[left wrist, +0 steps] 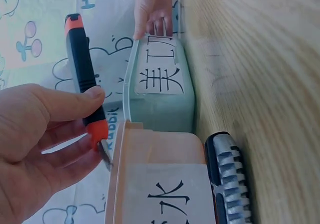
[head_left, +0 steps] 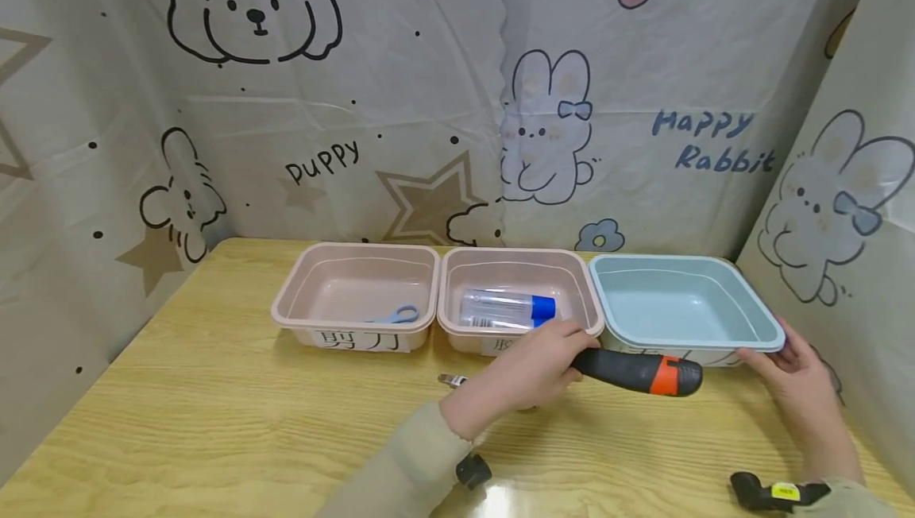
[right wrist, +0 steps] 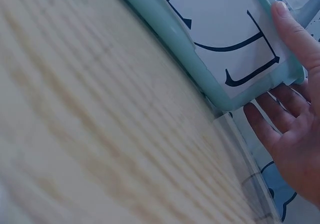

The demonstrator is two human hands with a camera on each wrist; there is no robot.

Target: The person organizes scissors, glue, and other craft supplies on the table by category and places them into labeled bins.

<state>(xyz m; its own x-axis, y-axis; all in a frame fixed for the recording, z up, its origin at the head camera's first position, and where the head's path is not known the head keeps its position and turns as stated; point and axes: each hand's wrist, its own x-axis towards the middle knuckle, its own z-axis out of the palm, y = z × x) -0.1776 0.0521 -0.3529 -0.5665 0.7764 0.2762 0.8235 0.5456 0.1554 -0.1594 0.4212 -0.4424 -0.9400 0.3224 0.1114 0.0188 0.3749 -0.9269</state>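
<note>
My left hand [head_left: 532,367] holds a black-and-orange utility knife [head_left: 636,373] just in front of the bins. In the left wrist view the thumb and fingers pinch the utility knife [left wrist: 80,68], its metal tip pointing down near the middle bin's rim. My right hand [head_left: 808,391] grips the right front corner of the light blue bin [head_left: 686,343]. In the right wrist view the thumb lies along the rim of the blue bin [right wrist: 235,103] and the fingers curl around its end. A white paper label with large black characters [left wrist: 160,66] covers its front.
A pink bin [head_left: 450,295] holding blue-capped clear tubes [head_left: 507,303] stands in the middle. Another pink bin [head_left: 286,315] with blue-handled scissors [head_left: 403,314] stands at the left. Beside the middle bin lies a black-and-silver ridged tool [left wrist: 230,179], mostly hidden in the head view.
</note>
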